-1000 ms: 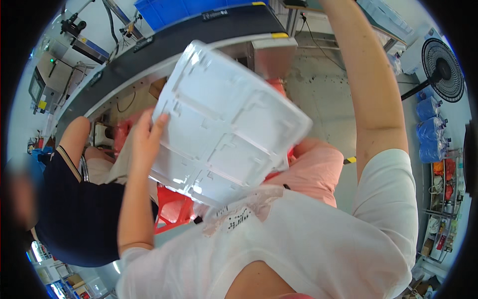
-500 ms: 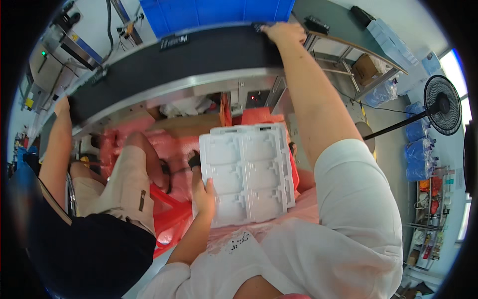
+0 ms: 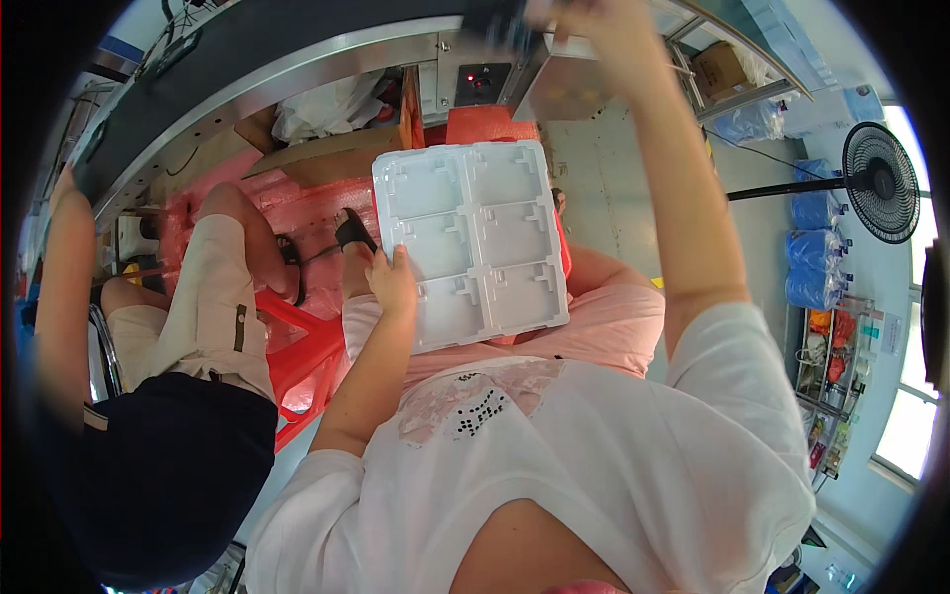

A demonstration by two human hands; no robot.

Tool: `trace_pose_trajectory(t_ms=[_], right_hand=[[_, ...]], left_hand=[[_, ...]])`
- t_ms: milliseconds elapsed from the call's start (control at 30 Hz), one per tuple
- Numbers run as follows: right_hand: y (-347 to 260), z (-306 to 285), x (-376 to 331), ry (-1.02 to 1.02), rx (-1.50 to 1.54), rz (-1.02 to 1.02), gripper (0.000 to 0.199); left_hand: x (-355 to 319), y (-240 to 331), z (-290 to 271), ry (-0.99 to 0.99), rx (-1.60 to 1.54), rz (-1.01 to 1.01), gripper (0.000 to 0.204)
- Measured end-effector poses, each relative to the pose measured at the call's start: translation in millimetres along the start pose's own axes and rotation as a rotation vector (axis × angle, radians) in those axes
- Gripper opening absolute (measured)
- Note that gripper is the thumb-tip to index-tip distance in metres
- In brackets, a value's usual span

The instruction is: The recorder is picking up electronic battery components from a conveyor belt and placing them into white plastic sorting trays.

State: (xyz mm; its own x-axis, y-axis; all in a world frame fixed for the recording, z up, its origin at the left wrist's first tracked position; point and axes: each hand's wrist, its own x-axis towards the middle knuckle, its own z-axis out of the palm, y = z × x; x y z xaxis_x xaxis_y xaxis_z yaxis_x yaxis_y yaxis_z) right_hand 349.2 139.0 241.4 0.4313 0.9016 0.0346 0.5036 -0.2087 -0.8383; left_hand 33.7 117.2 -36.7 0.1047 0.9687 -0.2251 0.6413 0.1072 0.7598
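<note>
A white plastic blister tray [image 3: 482, 233] with several shallow, bare compartments rests tilted across my lap. Its left edge is gripped by my left hand [image 3: 396, 284], thumb on top and fingers underneath, mostly hidden. At the top, over the near edge of the conveyor's right end, my right hand [image 3: 586, 22] is smeared by motion. A flat black piece [image 3: 502, 27], also blurred, is at its fingertips and appears held; its exact kind cannot be made out.
A dark conveyor belt [image 3: 267, 38] with a metal rim crosses the top. Another person [image 3: 168, 475] sits at my left, one hand by the belt. A red stool [image 3: 297, 342] stands between us. A black fan [image 3: 880, 183] and blue water bottles [image 3: 813, 259] are at right.
My right hand has come off the belt's far side toward me, with the black piece moving along. The view has tilted down, and the tray stays in my left hand.
</note>
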Motion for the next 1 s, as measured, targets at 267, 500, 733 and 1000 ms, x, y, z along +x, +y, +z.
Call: trace_pose_trajectory(t_ms=[267,500,733,1000], right_hand=[[194.7,116.2,-72.4,-0.168,0.293,0.133,0.042],[149.7,118.4,-87.2,0.233,-0.610,-0.253,0.042],[6.4,2.4,-16.3,0.536,-0.098,-0.394,0.013],[2.9,-0.9,173.7,0.286,-0.872,0.288,0.088]], left_hand=[[14.5,-19.0,7.5,0.011,-0.019,0.160,0.039],[18.0,-9.0,-0.1,-0.077,-0.108,0.119,0.048],[44.9,168.4,-110.2,0.215,-0.106,0.895,0.029],[301.6,290.5,-159.3,0.463,0.606,1.174,0.045]])
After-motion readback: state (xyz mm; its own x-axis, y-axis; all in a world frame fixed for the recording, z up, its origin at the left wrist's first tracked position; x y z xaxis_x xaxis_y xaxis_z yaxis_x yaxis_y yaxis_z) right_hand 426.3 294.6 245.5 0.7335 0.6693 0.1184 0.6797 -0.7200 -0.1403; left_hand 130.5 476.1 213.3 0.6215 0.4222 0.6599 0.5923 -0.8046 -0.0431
